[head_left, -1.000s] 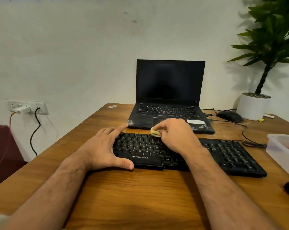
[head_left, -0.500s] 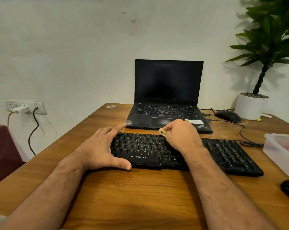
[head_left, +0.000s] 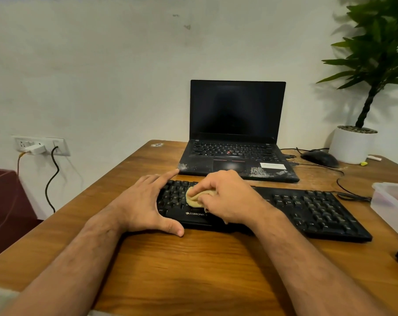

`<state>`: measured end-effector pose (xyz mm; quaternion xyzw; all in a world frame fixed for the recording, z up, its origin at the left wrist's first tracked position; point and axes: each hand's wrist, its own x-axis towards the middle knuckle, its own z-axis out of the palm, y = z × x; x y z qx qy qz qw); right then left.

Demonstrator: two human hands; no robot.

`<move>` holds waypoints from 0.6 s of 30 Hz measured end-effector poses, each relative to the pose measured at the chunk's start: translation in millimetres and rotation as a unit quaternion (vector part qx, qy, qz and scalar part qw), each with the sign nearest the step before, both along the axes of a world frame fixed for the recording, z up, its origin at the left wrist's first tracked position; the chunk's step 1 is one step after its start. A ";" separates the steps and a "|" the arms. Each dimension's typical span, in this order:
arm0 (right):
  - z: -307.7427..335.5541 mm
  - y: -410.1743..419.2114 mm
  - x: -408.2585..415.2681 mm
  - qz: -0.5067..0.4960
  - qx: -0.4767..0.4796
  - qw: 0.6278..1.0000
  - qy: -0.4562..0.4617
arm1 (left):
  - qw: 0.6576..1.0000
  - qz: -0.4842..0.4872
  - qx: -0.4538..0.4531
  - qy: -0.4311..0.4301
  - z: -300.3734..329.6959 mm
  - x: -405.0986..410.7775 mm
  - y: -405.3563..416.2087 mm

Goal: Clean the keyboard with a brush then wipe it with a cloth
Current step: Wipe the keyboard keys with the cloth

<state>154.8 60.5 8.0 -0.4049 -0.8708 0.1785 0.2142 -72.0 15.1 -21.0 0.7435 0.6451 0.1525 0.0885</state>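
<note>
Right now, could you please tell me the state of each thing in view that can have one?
laptop: lid open, screen dark, palm rest dusty.
keyboard: flat on the table, being wiped.
cloth: bunched, pressed on the keys.
right hand: grips the cloth.
left hand: fingers spread, steadying the keyboard's left end.
charger: plugged into the wall socket.
plastic container: whether it is lidded, I cannot tell.

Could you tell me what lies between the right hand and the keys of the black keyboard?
In the head view, a bunched yellowish cloth lies there: the right hand presses it onto the left part of the keyboard.
</note>
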 end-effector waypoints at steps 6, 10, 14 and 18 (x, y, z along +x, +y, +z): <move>-1.8 -6.7 -9.5 0.026 0.024 0.998 0.046 | 1.000 0.000 0.000 -0.004 0.5 0.8 -0.2; -4.7 -8.6 -19.6 0.064 -0.018 0.998 0.020 | 1.000 0.004 0.000 0.002 -0.6 1.6 0.5; -5.1 -9.1 -16.5 0.079 -0.048 0.994 0.052 | 1.000 0.005 -0.002 0.003 -0.3 0.5 2.3; -9.8 -3.9 -25.5 0.041 0.043 0.998 -0.009 | 1.000 0.003 -0.007 0.007 0.5 1.2 1.9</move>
